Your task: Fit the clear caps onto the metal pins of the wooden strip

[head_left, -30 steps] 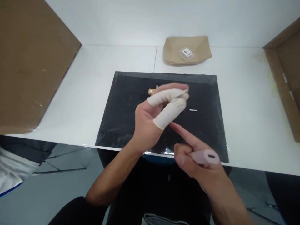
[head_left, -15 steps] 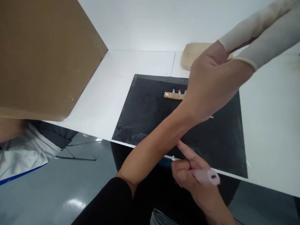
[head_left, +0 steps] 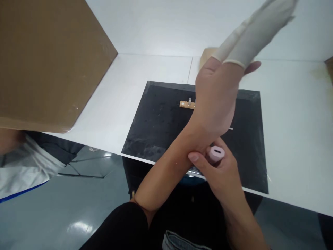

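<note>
Black rectangular matting lies on a white table above a shiny grey floor. My right hand grips a pale-pink hexagonal handle near my left hand, whose hold I can't make out.

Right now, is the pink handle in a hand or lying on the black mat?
In a hand. The pink handle is in the right hand, with its slotted end poking out of the grip.

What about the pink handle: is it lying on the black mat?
No, the pink handle is held in the right hand.
</note>
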Demonstrator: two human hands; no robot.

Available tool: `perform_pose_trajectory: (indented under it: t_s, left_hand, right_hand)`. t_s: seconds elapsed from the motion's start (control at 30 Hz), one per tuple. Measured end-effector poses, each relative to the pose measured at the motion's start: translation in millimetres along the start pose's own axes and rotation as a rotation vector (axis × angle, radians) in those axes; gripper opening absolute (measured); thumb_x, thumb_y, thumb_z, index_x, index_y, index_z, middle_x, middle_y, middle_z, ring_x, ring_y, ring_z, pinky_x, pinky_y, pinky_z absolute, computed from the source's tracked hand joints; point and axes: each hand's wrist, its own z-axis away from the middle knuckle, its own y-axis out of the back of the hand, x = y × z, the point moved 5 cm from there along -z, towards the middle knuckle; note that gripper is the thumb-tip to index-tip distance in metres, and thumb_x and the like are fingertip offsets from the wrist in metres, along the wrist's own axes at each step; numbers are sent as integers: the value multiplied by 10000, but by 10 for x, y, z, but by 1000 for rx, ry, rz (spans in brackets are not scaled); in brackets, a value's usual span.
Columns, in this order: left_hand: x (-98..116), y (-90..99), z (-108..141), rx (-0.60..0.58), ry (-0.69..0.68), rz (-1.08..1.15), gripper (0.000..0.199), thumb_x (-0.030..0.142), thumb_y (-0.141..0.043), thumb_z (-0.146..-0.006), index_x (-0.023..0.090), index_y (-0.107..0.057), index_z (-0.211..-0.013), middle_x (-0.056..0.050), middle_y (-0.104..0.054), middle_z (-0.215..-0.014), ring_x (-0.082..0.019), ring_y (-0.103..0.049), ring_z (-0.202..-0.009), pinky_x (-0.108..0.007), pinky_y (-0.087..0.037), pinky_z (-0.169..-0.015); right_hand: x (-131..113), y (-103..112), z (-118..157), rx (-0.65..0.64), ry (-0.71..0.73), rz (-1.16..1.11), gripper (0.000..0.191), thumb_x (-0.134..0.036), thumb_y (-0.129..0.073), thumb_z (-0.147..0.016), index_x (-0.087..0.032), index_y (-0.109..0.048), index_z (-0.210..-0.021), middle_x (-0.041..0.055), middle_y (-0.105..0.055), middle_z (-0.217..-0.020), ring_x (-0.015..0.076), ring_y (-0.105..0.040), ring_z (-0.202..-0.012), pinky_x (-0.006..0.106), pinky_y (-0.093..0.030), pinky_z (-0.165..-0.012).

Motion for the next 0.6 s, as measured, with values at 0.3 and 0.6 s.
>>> perform_pose_trajectory:
  t_s: [0.3, 0.6]
  left_hand:
    - [-56, 235, -73, 105, -105, 209, 303, 202, -505, -1071, 207, -760, -907, 67, -778, -1147, -209, -680, -1293, -259, -578, -937]
    - [-306, 326, -94, 172, 45, 273, 229, 245, -517, -1085, 148, -654, -1240, -49, -657, -1435, -290, -570, -1443, -261, -548, -957]
  right_hand:
    - [136, 614, 50, 191, -27, 191, 648, -517, -844, -814, -278, -608, -1369, -54, -502, -694, 120, -431, -564, 257, -395, -505]
    - [156, 427, 184, -40, -228, -382, 406, -440, -774, -897, -319, -692, -1276, 39, -597, -869, 211, -571, -786, 349, -524, -680]
